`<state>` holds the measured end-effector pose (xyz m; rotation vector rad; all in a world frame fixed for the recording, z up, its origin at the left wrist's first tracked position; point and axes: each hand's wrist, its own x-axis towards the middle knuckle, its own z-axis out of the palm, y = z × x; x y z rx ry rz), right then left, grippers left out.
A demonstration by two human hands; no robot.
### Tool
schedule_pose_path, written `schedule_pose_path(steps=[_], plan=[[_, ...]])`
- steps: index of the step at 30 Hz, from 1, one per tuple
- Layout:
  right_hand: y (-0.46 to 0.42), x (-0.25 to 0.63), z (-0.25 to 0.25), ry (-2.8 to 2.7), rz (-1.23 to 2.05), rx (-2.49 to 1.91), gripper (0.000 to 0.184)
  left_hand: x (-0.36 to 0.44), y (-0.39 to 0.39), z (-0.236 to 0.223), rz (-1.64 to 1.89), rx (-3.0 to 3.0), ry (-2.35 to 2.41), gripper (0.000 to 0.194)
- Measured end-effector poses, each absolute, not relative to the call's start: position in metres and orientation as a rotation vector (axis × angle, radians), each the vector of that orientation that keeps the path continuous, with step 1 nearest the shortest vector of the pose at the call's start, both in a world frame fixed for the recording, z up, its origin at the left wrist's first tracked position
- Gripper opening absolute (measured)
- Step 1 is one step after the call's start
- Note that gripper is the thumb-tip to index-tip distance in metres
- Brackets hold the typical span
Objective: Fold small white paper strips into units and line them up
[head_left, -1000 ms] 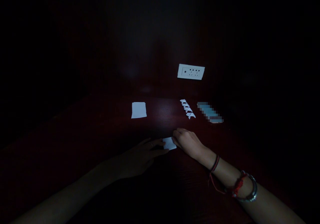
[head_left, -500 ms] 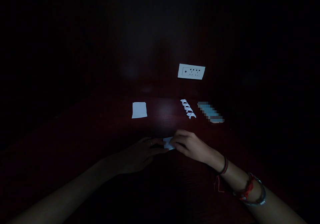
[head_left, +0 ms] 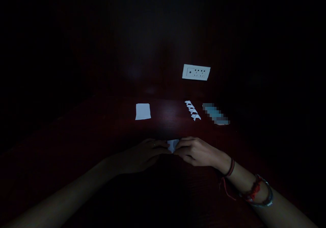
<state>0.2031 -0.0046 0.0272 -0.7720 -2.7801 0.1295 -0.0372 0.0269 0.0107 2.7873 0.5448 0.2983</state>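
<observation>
A small piece of white paper (head_left: 173, 146) lies between my two hands on the dark reddish table. My left hand (head_left: 149, 153), in shadow with a ring on one finger, has its fingertips closed on the paper's left edge. From the other side my right hand (head_left: 197, 151) pinches the right edge, its fingers bent and covering that part. Beyond my hands lies a white square of paper (head_left: 143, 111). Farther right is a slanting row of several small folded paper pieces (head_left: 193, 111).
A phone (head_left: 216, 114) with a blurred-out screen lies right of the folded pieces. On the wall behind is a white power socket (head_left: 196, 72). Deep darkness hides the sides of the table (head_left: 168, 114).
My right hand has shifted slightly, its fingers now lower and stretched more toward the paper's edge. More of the paper shows between my hands. The view has moved a little.
</observation>
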Motion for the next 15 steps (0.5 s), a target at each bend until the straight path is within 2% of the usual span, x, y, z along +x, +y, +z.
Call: schedule_pose_path(steps=[15], plan=[[-0.0055,0.2010,0.0266,-2.797,0.094,-0.800,0.027,-0.0337,0.0253,0.0167,0.370,2.798,0.485,0.042]])
